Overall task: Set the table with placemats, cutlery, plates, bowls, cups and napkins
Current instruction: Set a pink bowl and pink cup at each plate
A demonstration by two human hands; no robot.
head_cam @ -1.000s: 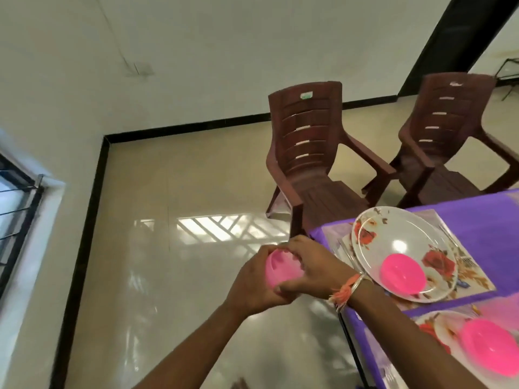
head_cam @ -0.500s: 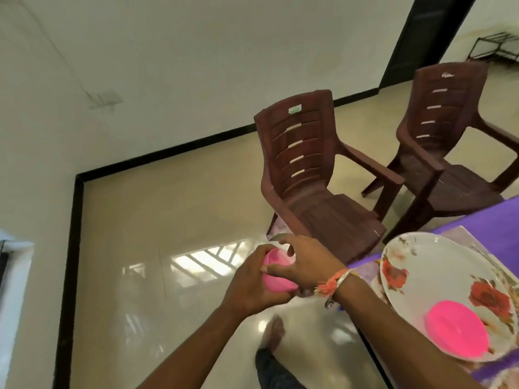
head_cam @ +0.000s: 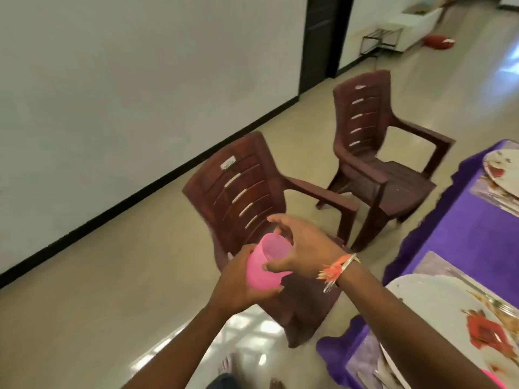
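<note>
A pink plastic cup [head_cam: 262,269] is held in the air left of the table, its mouth tilted up and to the right. My left hand [head_cam: 240,287] grips its base from below. My right hand [head_cam: 303,248] holds the rim side, thumb on the cup wall and fingers arched over the opening. The table has a purple cloth [head_cam: 474,228]. A white floral plate [head_cam: 449,318] lies on a placemat [head_cam: 434,262] at lower right, with cutlery beside it. Another floral plate [head_cam: 500,172] shows at the right edge.
Two brown plastic chairs stand left of the table: one [head_cam: 247,197] right behind my hands, the other [head_cam: 376,141] farther back. A white wall with a black skirting runs along the left. A dark doorway [head_cam: 323,37] is at the top.
The view has swung right and along the table. The cup now shows as a single open cup, and my right hand's fingers have lifted over its mouth.
</note>
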